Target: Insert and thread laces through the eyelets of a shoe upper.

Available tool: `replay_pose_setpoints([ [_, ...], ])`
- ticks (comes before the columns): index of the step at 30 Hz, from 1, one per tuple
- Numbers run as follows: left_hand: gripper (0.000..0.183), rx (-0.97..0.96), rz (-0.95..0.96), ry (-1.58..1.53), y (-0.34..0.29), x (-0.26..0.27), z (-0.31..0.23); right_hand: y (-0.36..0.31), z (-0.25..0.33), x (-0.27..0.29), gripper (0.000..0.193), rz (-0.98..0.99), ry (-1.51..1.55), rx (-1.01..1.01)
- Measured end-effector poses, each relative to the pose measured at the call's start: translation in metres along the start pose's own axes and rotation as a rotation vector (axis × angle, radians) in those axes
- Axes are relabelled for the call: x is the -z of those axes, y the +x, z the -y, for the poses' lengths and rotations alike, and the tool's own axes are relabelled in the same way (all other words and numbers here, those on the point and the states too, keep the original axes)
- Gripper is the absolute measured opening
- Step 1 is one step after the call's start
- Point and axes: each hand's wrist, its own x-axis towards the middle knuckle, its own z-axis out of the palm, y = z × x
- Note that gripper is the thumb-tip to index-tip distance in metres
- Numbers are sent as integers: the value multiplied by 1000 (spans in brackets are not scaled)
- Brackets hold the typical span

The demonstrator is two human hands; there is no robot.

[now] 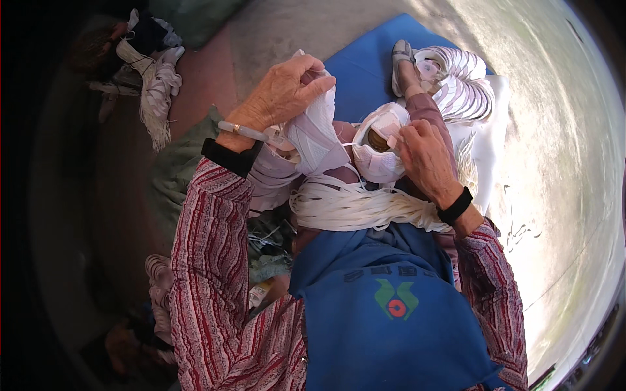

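My left hand point(283, 91) grips the toe end of a white and pale-pink sneaker point(318, 133), holding it upright over my lap. My right hand point(427, 156) rests on a second matching sneaker point(380, 146), fingers closed around its side near the open top, where a brown insole shows. A thick bundle of white shoelaces point(355, 205) lies across my lap below both shoes. Both wrists wear black bands, and my sleeves are red-and-white striped.
A blue apron point(385, 313) covers my lap. A blue mat point(368, 62) lies on the ground ahead, with a stack of pale striped shoe parts point(460, 85) on a white sheet. A tasselled cloth heap point(153, 78) sits at the left. Concrete ground point(561, 130) spreads right.
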Motion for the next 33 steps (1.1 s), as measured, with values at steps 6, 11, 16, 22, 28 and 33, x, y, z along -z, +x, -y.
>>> replay_pose_setpoints([
  [6,45,156,-205,-156,-9,19,46,43,70,15,40,165,721,-177],
  [11,61,470,-294,313,-46,11,122,53,87,-30,38,332,791,-38],
  [16,64,748,31,-474,-88,17,64,58,85,-20,35,450,1115,-369],
  [22,54,553,-131,-289,-149,14,10,36,131,-50,25,175,643,116],
  [28,54,676,-268,-495,-233,20,-20,8,148,-54,24,517,525,410],
  [33,43,193,-445,-164,-170,29,-58,9,145,-48,24,548,502,398],
])
